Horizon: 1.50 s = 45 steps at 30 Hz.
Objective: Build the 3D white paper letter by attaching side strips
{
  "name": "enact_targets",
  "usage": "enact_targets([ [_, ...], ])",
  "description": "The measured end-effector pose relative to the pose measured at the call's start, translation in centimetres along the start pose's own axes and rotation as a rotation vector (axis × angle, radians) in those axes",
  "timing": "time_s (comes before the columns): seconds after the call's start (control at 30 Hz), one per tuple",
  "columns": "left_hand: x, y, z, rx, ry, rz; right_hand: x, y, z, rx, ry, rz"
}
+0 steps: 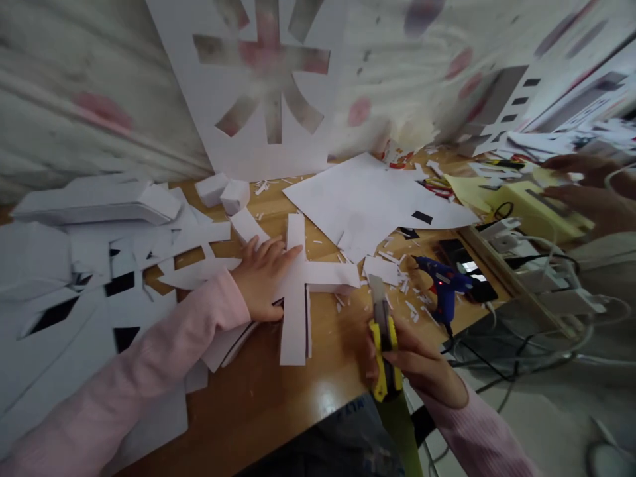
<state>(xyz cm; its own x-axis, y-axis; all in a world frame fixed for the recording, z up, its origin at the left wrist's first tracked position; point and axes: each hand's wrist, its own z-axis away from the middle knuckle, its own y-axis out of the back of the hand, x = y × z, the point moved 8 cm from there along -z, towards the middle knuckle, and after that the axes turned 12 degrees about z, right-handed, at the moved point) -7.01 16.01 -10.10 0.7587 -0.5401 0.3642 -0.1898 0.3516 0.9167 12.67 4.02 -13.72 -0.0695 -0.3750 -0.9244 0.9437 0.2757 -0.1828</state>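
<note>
My left hand (pixel 265 275) lies spread over a white foam-board character (pixel 295 324) on the wooden table, pressing on its left part. The character has thick sides, with arms reaching up, down and to the right; its left part is hidden under the hand. In my right hand (pixel 417 361) is a yellow and black utility knife (pixel 385 351), gripped by its handle with the blade out and pointing away from me. The blade is near a small white scrap (pixel 381 270), to the right of the character; I cannot tell whether they touch.
A blue hot glue gun (pixel 444 288) stands at right, beside a phone (pixel 470 270) and a power strip (pixel 541 281) with tangled cords. White sheets (pixel 149 371) cover the left side. A stencil board (pixel 173 40) leans at the back. Another person's hand (pixel 591 185) holds yellow material.
</note>
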Motion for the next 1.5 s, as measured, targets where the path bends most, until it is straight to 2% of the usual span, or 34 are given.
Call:
enact_targets([
  [0.07,0.1,0.0,0.1,0.019,-0.016,-0.032,-0.2,0.3,-1.3,0.019,-0.004,0.143],
  [0.13,0.0,0.0,0.1,0.04,-0.027,-0.043,-1.0,0.5,-2.9,0.052,0.016,0.41],
  [0.27,-0.1,0.0,0.2,0.093,-0.051,-0.041,-3.3,-0.3,-5.8,0.023,0.029,0.976],
  [0.37,0.0,0.0,0.3,0.121,-0.073,-0.018,-5.2,-0.7,-7.0,0.075,0.05,1.317],
  [0.5,0.4,0.4,0.6,0.165,-0.115,0.009,-5.7,-1.1,-7.7,0.107,-0.017,1.467],
  [0.57,0.5,0.6,0.7,0.185,-0.129,0.028,-5.5,-1.3,-7.7,0.092,-0.03,1.442],
  [0.63,0.5,0.7,0.7,0.192,-0.134,0.046,-5.0,-1.4,-7.2,0.068,-0.038,1.303],
  [0.7,0.5,0.7,0.7,0.2,-0.136,0.055,-4.1,-1.6,-6.3,-0.001,-0.074,0.988],
  [0.83,0.4,0.6,0.7,0.209,-0.147,0.037,-2.2,-2.7,-4.1,-0.172,-0.223,0.201],
  [0.93,0.4,0.5,0.7,0.214,-0.157,0.018,-1.9,-2.7,-3.5,-0.083,-0.25,-0.079],
  [1.07,0.5,0.5,0.8,0.234,-0.173,-0.002,-1.7,-2.9,-2.6,0.016,-0.166,-0.172],
  [1.3,0.5,0.3,0.8,0.226,-0.181,-0.043,-0.5,-3.2,-1.4,-0.001,-0.207,-0.034],
  [1.4,0.4,0.3,0.8,0.218,-0.182,-0.034,-1.1,-2.7,-2.0,0.007,-0.145,-0.02],
  [1.5,0.4,0.3,0.7,0.22,-0.184,-0.032,-1.5,-2.4,-2.6,-0.037,-0.097,0.098],
])
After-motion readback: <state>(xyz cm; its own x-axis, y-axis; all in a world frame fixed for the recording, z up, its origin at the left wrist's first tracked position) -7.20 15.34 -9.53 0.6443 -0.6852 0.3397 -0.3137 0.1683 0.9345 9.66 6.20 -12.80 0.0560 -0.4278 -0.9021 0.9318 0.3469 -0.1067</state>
